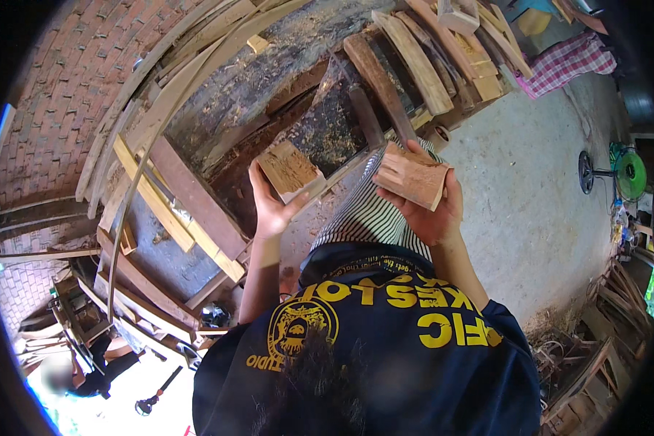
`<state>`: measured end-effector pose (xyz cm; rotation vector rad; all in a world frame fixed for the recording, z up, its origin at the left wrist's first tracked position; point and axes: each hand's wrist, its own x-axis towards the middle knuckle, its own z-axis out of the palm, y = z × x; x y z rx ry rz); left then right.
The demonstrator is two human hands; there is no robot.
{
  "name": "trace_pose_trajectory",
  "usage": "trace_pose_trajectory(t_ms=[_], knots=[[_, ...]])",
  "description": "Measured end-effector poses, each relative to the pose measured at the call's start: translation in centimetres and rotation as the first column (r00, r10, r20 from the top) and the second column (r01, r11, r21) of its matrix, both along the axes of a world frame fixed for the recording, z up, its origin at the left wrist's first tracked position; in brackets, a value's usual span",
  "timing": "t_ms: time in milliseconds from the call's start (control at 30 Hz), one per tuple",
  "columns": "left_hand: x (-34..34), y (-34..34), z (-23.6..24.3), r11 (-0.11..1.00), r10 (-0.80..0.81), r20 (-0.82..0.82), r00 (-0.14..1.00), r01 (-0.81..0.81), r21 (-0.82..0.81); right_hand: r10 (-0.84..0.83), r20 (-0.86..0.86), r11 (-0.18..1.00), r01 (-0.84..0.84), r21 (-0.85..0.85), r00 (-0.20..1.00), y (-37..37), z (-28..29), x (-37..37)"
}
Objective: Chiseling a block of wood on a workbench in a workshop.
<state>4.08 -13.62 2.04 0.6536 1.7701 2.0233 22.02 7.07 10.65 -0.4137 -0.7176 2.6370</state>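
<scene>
In my left hand (272,207) is a squarish wood block (289,168), its rough brown face turned up and a paler side toward me. The fingers and thumb grip it along its left and near edges. My right hand (436,218) holds another short wood block (412,174), with a curved edge and a lighter patch on its face. Its thumb and fingers wrap round the right side and underneath. Both blocks are held up in front of me, apart from each other, over my striped trousers (363,211).
Long planks (196,196) and yellowish boards (160,203) lie to the left. Ahead, thick timber pieces (414,62) rest across a dusty surface strewn with shavings. Grey concrete floor (523,182) spreads to the right, with a green fan (630,176) beyond. Scrap wood (588,378) piles up at lower right.
</scene>
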Motion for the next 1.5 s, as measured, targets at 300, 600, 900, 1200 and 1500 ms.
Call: trace_pose_trajectory(t_ms=[300, 600, 900, 1200, 1500], knots=[[0.1, 1.4, -0.6, 0.945, -0.012, -0.313, 0.950, -0.092, -0.315, -0.272, 0.034, 0.962, 0.272, 0.011, 0.962, 4.0, -1.9, 0.3], [-0.2, 0.5, 0.2, 0.881, -0.038, -0.524, 0.851, -0.218, -0.419, -0.626, 0.055, 0.422, 0.278, 0.863, 0.778, 15.3, -5.0, -5.6], [-0.4, 2.9, 5.9, 0.474, -0.401, -0.562, 0.724, -0.361, -0.803, -0.800, 0.032, -0.158, -0.262, 0.952, 0.599, 17.6, -8.8, -8.0], [0.2, 2.3, 7.3, 0.894, -0.164, -0.584, 0.795, -0.130, -0.428, -0.488, 0.173, 0.324, -0.007, 0.946, 0.856, 8.3, -0.7, -6.6], [1.4, 2.3, 8.6, 0.995, -0.088, -0.567, 0.819, 0.048, -0.084, -0.066, 0.049, 0.040, -0.046, 0.998, 0.997, 0.0, 6.2, -6.0]])
